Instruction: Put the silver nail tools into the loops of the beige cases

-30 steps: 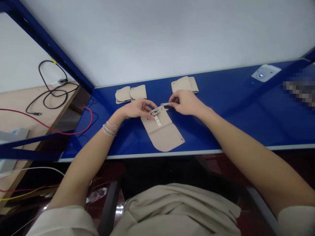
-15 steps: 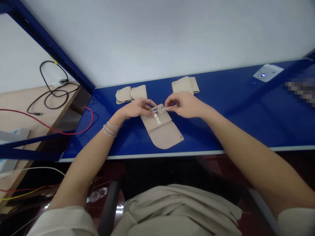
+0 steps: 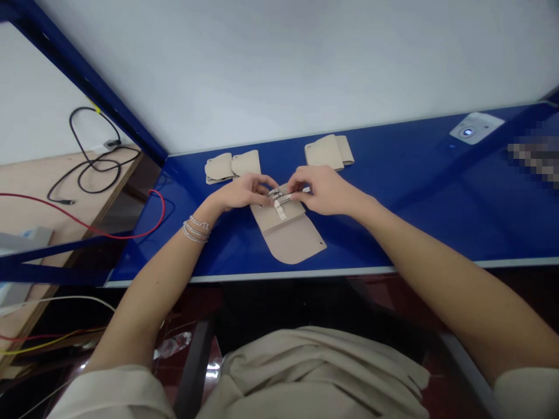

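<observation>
A beige leather flap piece (image 3: 292,240) with a rounded end lies on the blue tabletop (image 3: 393,233), and a small metal clasp (image 3: 274,195) sits at its upper end. My left hand (image 3: 242,192) pinches that clasp and the flap's top edge. From the other side, my right hand (image 3: 321,190) holds a thin metal strip (image 3: 283,199) against the clasp, so the two hands nearly meet. Fingers partly hide the metal parts. Beyond them lie a pair of beige leather pieces (image 3: 232,164) to the left and a folded beige stack (image 3: 327,151) to the right.
A white round-buttoned device (image 3: 474,128) sits at the table's far right. The table's grey front edge (image 3: 288,274) runs below my arms. Down left, black cables (image 3: 94,160) and a red wire (image 3: 82,218) lie on a wooden surface. A plastic bottle (image 3: 172,345) lies below the table.
My right hand has moved left, carrying the metal strip from beside the flap onto the clasp. My left hand and the flap have barely moved.
</observation>
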Available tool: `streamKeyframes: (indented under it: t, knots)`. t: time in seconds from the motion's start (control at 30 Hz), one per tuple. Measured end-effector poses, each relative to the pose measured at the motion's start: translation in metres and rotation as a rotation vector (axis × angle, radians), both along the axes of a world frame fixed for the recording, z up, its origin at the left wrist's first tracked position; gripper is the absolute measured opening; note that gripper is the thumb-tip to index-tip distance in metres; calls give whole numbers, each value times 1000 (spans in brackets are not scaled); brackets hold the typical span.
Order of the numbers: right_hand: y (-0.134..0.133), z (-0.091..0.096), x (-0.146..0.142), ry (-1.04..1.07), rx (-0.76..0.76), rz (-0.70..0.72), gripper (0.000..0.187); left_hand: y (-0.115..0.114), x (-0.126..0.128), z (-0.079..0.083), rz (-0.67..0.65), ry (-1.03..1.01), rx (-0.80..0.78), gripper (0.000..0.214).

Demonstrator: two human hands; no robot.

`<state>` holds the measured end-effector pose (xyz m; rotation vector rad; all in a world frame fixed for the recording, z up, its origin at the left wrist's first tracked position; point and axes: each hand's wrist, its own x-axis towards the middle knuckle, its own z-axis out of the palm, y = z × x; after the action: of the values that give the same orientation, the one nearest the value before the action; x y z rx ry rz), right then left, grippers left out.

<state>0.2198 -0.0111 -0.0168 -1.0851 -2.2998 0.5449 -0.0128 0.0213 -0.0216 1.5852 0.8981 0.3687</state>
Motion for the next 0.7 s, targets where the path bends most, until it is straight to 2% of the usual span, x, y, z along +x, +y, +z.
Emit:
streamKeyframes:
  t: [0.7]
  knots:
    - [2,-6,-2,127,-83,5,8,-3,5,3,17,-8,13,46]
